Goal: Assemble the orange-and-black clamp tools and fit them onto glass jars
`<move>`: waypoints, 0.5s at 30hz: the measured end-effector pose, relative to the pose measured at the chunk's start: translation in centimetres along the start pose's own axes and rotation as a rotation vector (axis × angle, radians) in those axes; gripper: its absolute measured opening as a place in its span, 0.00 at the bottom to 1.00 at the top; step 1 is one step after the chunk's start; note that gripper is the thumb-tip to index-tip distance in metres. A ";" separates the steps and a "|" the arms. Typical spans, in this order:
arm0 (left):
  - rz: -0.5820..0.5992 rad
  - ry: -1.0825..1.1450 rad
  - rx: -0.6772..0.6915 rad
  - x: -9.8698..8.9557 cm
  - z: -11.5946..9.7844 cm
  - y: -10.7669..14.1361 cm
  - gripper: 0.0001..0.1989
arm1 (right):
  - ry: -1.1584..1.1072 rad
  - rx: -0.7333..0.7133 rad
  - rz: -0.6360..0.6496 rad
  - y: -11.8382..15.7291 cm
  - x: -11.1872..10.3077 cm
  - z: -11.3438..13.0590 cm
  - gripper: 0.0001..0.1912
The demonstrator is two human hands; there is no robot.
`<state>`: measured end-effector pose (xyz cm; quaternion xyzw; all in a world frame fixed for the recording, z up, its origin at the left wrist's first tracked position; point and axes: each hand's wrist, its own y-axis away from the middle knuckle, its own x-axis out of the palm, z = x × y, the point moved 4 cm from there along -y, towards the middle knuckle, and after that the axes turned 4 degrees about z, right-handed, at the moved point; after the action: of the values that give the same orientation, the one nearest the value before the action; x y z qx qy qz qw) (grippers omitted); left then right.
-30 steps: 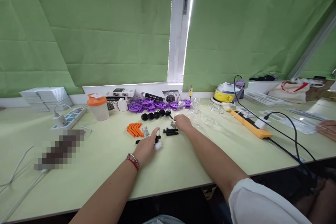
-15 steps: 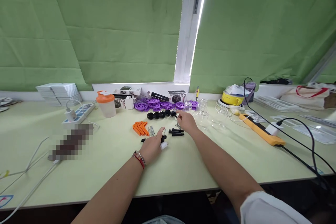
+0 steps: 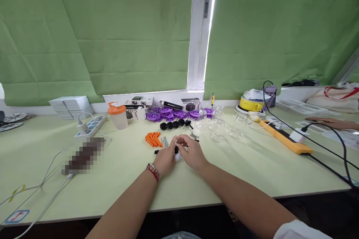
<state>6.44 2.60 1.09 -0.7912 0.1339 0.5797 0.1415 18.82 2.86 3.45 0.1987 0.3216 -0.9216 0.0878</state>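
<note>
My left hand (image 3: 165, 160) is closed around a small black plastic part (image 3: 176, 150) with a white piece (image 3: 177, 156) below it. A metal spring (image 3: 176, 142) stands at the top of that part, by my left thumb. My right hand (image 3: 194, 154) meets the left, its thumb and fingers pinched at the spring. Just beyond are orange angled pieces (image 3: 153, 139), metal screws (image 3: 165, 142) and loose springs (image 3: 194, 135). Black round knobs (image 3: 175, 124) lie in a row, the rightmost on its side with its stem showing. My right hand mostly hides the black pegs.
Purple wheel-like parts (image 3: 179, 114) and boxes (image 3: 191, 104) line the back. Clear plastic rings and cups (image 3: 217, 136) stand to the right, near an orange power strip (image 3: 286, 138). An orange-lidded shaker (image 3: 117, 115) is at left. Another person's hand (image 3: 333, 123) rests at far right.
My right hand has left the black knob and come back toward me to the spring at my left hand. Another person's hand has appeared at far right. The view has shifted slightly.
</note>
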 end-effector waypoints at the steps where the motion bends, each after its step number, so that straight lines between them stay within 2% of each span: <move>1: 0.000 -0.002 0.000 0.0 0.0 0.0 0.35 | 0.013 -0.004 -0.007 0.0 -0.1 0.0 0.12; 10: -0.003 0.007 0.000 0.1 0.1 0.0 0.35 | 0.056 -0.047 0.059 0.2 0.1 0.4 0.11; 15: 0.002 0.017 -0.005 0.1 0.0 0.1 0.36 | 0.109 -0.014 0.073 0.4 0.2 -0.1 0.10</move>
<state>6.41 2.56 1.00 -0.7963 0.1344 0.5734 0.1379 18.78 2.59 3.10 0.2597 0.3249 -0.9033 0.1049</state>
